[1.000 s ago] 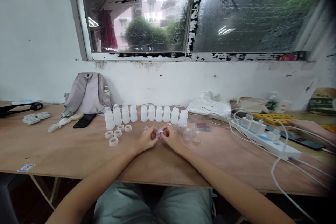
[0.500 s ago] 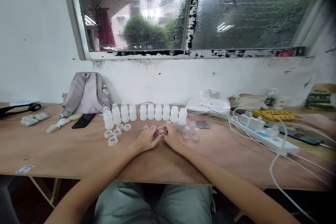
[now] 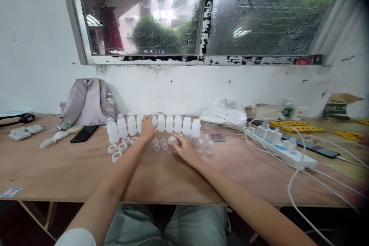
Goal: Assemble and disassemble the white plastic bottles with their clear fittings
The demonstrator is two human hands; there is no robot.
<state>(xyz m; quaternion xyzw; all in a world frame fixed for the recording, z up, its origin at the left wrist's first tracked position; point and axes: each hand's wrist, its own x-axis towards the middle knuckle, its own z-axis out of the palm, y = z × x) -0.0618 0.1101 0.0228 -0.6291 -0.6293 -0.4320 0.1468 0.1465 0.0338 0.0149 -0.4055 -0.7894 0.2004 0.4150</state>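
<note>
A row of white baby bottles (image 3: 169, 124) stands across the back of the brown table (image 3: 95, 173); the leftmost ones carry clear domed tops. My left hand (image 3: 148, 127) reaches to the row with fingers around the left bottle of the uncovered group. In my right hand (image 3: 179, 146) is a small ring-shaped clear piece (image 3: 172, 140), pinched just above the tabletop. Clear nipples (image 3: 160, 144) stand between my hands. White rings (image 3: 117, 156) lie front left of the row. Clear domed covers (image 3: 205, 147) sit to the right of my right hand.
At the back left are a grey backpack (image 3: 86, 102) and a black phone (image 3: 83, 134). A white plastic bag (image 3: 223, 114) lies behind right. A power strip (image 3: 288, 153) with loose cables runs along the right side.
My left hand has moved away from my right hand, back and left to the bottles. My right hand stays near the middle with the ring-shaped piece. The person's hand at the far right is gone.
</note>
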